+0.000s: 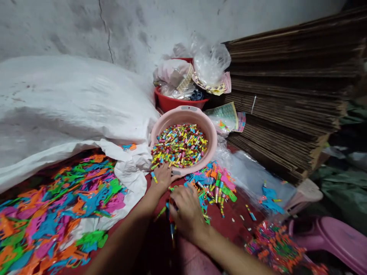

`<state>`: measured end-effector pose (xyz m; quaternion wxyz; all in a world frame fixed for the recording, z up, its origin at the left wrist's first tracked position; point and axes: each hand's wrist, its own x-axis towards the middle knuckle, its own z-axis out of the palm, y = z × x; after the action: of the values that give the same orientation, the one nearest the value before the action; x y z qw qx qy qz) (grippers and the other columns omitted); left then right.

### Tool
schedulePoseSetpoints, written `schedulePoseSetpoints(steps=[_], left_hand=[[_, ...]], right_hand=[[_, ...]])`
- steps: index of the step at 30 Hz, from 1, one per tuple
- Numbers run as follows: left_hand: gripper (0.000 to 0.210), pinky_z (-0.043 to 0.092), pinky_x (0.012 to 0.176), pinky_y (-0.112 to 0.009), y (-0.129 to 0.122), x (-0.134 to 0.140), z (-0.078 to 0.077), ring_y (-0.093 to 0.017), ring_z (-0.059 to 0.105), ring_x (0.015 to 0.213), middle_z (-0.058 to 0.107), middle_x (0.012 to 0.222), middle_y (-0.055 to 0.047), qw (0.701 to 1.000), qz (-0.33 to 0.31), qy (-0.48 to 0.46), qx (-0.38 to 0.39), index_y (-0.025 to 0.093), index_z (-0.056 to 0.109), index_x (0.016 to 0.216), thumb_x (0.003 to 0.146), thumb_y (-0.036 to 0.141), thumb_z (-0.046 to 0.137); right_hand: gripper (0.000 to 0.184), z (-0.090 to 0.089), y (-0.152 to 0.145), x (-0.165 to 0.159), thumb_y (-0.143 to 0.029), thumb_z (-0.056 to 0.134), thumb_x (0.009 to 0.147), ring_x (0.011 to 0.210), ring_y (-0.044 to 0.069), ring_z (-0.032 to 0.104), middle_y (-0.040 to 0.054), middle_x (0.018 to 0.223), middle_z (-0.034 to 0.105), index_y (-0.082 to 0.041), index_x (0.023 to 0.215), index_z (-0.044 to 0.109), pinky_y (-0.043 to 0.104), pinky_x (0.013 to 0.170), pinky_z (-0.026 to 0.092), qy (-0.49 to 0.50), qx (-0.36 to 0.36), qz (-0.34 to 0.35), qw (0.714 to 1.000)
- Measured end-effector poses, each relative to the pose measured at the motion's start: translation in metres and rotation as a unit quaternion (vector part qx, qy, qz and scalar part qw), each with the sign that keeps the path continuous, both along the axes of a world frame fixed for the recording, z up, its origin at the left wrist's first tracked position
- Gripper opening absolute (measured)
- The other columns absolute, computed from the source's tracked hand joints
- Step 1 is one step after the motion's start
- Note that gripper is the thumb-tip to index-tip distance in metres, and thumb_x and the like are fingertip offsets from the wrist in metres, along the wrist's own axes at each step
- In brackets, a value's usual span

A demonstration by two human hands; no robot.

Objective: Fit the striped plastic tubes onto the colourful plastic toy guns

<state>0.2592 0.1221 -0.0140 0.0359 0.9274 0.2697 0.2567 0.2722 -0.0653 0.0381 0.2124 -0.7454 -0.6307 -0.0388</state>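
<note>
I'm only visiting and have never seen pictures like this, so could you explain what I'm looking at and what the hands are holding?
There is no machine here, only a person's bare left hand and right hand. The one picture comes from a camera worn on their head, looking forward and down. The left hand is at the near rim of a pink basin full of small colourful pieces. The right hand is over the red surface, beside a pile of bright plastic shapes. More shapes lie at the left, near a big white sack. Blur hides whether either hand grips anything.
</note>
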Motion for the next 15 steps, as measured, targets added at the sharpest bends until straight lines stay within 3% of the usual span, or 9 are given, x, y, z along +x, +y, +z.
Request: schedulePoseSetpoints(steps=[2, 5, 9, 15], left_hand=[[0.041, 0.050, 0.090, -0.045, 0.000, 0.004, 0.003, -0.032, 0.058, 0.114, 0.064, 0.120, -0.017, 0.999, 0.001, 0.034, 0.009, 0.014, 0.067, 0.110, 0.092, 0.050, 0.057], [0.052, 0.046, 0.091, -0.044, -0.003, 0.006, 0.010, -0.035, 0.052, 0.123, 0.063, 0.126, -0.019, 0.997, 0.016, 0.064, 0.031, 0.014, 0.067, 0.115, 0.093, 0.058, 0.048], [0.060, 0.044, 0.093, -0.042, -0.009, 0.008, 0.021, -0.034, 0.050, 0.125, 0.063, 0.127, -0.019, 0.996, 0.027, 0.070, 0.047, 0.013, 0.066, 0.119, 0.093, 0.062, 0.043], [0.073, 0.042, 0.095, -0.044, -0.010, 0.020, 0.024, -0.036, 0.052, 0.122, 0.063, 0.123, -0.021, 0.995, 0.034, 0.063, 0.068, 0.009, 0.067, 0.114, 0.088, 0.071, 0.041]], right_hand=[[0.045, -0.016, -0.025, 0.001, -0.049, 0.047, 0.094, 0.141, 0.028, 0.033, 0.0025, 0.144, 0.051, -0.040, 0.138, 0.048, 0.059, 0.119, 0.007, -0.003, -0.042, 0.039, 0.998], [0.067, -0.022, -0.033, 0.011, -0.059, 0.062, 0.082, 0.147, 0.039, 0.013, 0.0029, 0.156, 0.035, -0.041, 0.144, 0.043, 0.070, 0.113, -0.001, -0.019, -0.090, 0.076, 0.993], [0.063, -0.014, -0.028, 0.037, -0.053, 0.066, 0.082, 0.147, 0.037, 0.016, 0.0028, 0.150, 0.045, -0.041, 0.141, 0.047, 0.070, 0.112, 0.003, -0.044, -0.098, 0.081, 0.991], [0.051, -0.013, -0.036, 0.095, -0.049, 0.059, 0.087, 0.147, 0.035, 0.017, 0.0027, 0.150, 0.045, -0.038, 0.137, 0.055, 0.067, 0.113, 0.005, -0.092, -0.085, 0.073, 0.989]])
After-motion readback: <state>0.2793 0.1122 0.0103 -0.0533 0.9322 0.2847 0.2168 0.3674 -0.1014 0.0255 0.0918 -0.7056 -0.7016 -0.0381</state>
